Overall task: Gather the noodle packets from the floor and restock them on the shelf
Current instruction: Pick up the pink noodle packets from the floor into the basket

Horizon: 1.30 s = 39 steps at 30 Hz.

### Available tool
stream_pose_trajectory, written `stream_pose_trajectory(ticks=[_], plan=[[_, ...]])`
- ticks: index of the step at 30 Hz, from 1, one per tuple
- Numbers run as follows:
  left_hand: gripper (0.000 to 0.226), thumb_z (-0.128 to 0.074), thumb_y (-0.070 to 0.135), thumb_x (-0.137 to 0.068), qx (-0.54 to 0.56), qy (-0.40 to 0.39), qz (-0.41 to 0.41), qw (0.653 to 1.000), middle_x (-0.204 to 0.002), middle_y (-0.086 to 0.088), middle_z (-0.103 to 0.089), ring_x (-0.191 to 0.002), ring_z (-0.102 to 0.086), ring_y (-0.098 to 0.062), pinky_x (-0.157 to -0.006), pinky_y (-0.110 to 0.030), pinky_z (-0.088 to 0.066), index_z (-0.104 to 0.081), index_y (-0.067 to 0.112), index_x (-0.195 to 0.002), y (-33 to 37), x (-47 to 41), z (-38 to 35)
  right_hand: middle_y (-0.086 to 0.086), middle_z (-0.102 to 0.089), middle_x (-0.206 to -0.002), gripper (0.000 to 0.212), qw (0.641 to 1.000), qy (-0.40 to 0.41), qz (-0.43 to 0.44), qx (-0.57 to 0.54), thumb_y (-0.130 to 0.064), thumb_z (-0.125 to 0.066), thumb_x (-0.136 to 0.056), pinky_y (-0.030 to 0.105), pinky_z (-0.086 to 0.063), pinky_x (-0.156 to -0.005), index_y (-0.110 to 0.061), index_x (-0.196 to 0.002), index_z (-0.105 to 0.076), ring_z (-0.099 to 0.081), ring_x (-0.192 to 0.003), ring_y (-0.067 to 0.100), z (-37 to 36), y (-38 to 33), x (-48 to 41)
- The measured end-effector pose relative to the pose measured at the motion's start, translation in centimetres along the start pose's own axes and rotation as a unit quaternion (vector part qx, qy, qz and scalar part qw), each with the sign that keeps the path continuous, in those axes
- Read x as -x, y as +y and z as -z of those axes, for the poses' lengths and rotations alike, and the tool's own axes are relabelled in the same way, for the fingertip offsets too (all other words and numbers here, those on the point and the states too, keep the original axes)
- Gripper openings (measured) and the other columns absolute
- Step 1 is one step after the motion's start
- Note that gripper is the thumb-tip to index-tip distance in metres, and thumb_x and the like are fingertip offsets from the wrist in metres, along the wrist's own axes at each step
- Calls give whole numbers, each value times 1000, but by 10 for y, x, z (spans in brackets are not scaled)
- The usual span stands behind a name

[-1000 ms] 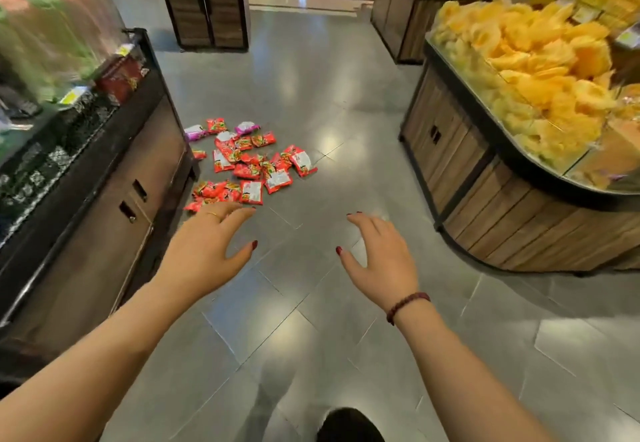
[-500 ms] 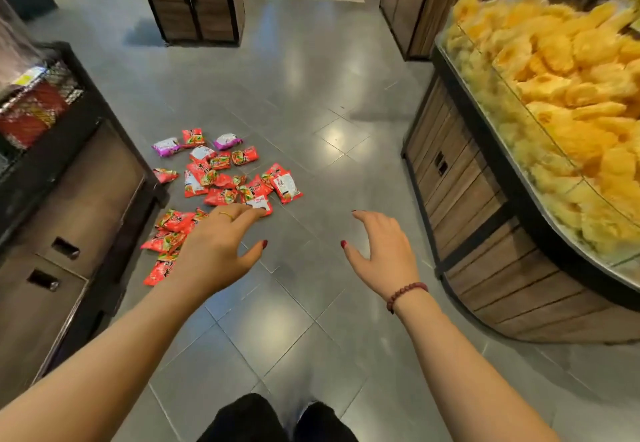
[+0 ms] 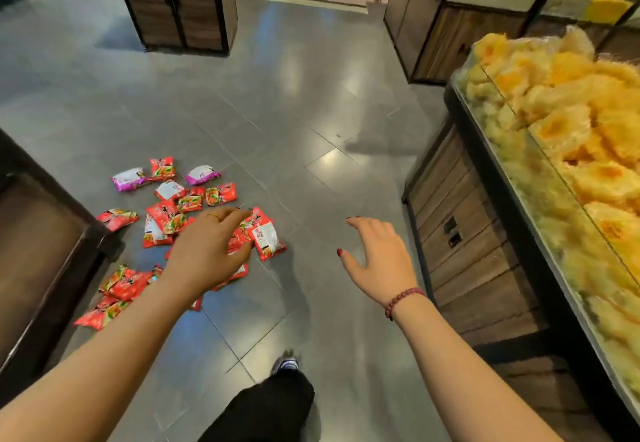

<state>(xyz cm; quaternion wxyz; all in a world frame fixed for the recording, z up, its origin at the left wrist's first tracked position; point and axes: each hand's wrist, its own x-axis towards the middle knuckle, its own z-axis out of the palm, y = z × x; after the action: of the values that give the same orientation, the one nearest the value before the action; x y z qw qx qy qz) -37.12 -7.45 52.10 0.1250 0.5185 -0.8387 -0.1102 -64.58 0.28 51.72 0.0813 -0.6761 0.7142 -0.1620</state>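
Closing in now: the left hand (image 3: 207,251) reaches ahead with fingers loose and lightly curved, palm down, nothing in it, a ring (image 3: 213,216) glinting on one finger. The right hand (image 3: 377,258) is out alongside it, well apart, thumb swung wide and fingers spread, empty too, with a bead bracelet (image 3: 403,297) at the wrist. Here's the change: a second ago the noodle packets (image 3: 161,214) lay ahead of the fingertips, and now the left hand sits right over the near edge of the pile, with a shoe (image 3: 285,363) stepping forward below. So the walk-up looks nearly finished and the first pick, I'd say, is next. Nothing has been gathered yet. Both forearms are stretched straight out from the body. The red packets lie scattered on the grey floor (image 3: 294,112), some overlapping, with two purple packets (image 3: 202,174) at the far side, all just beside the dark shelf (image 3: 41,251) on the left. Across the aisle on the right stands a snack bin (image 3: 571,136) heaped with yellow crisps.
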Motion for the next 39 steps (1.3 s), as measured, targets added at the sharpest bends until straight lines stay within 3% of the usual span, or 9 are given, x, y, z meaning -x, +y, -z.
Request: stream_pose_trajectory(ticks=[11, 14, 17, 20, 22, 25, 31, 39], plan=[[57, -50, 45, -82, -4, -16, 33, 999, -121, -10, -64, -109, -59, -33, -85, -42, -52, -62, 14, -128, -34, -226, -23, 3, -54, -133, 52, 998, -38, 40, -12, -34, -64, -86, 37, -41, -99, -15, -133, -51, -48, -121, 26, -10, 69, -242], [54, -58, 41, -82, 8, 0, 75, 997, -117, -11, -65, -105, -61, -35, -82, -42, -53, -63, 12, -127, -42, -285, -38, 2, -53, -134, 52, 996, -58, 71, 0, -34, -62, -87, 35, -38, -97, -16, -134, -50, -47, -120, 26, -17, 94, -319], [58, -52, 45, -79, -1, 15, 115, 993, -114, -10, -66, -100, -62, -34, -78, -41, -53, -64, 12, -124, -42, -343, -45, 3, -53, -134, 52, 992, -84, 96, -9, -34, -61, -88, 35, -38, -98, -16, -135, -49, -46, -120, 27, -18, 120, -396], [65, -41, 51, -78, -14, 8, 143, 990, -118, -10, -64, -109, -59, -34, -86, -42, -51, -61, 14, -128, -41, -400, -43, 4, -55, -132, 51, 988, -101, 109, -29, -32, -64, -86, 36, -38, -98, -16, -134, -52, -48, -119, 28, -18, 140, -467], [61, -44, 48, -80, -8, -1, 173, 985, -123, -8, -62, -114, -56, -32, -90, -41, -48, -59, 17, -130, -43, -432, -40, 6, -56, -131, 51, 986, -112, 119, -33, -32, -65, -85, 38, -39, -100, -16, -132, -53, -49, -119, 29, -22, 147, -509], [52, -54, 41, -84, -26, -7, 211, 977, -125, -9, -62, -115, -56, -32, -89, -41, -49, -60, 17, -130, -55, -470, -39, 5, -55, -132, 50, 980, -131, 144, -50, -32, -65, -86, 41, -39, -102, -16, -131, -53, -48, -121, 29, -33, 149, -568], [53, -47, 40, -77, -44, 19, 226, 973, -103, -14, -68, -87, -67, -37, -61, -43, -56, -68, 7, -112, -108, -538, -48, 1, -48, -139, 52, 965, -166, 201, -34, -38, -57, -90, 35, -34, -104, -20, -138, -45, -42, -125, 23, -68, 133, -681], [51, -72, 29, -79, -13, 54, 343, 938, -118, -10, -67, -106, -63, -35, -75, -44, -54, -64, 14, -127, -217, -643, -43, 0, -47, -141, 51, 935, -222, 277, -6, -37, -57, -90, 37, -36, -105, -21, -137, -45, -42, -127, 24, -116, 76, -851]])
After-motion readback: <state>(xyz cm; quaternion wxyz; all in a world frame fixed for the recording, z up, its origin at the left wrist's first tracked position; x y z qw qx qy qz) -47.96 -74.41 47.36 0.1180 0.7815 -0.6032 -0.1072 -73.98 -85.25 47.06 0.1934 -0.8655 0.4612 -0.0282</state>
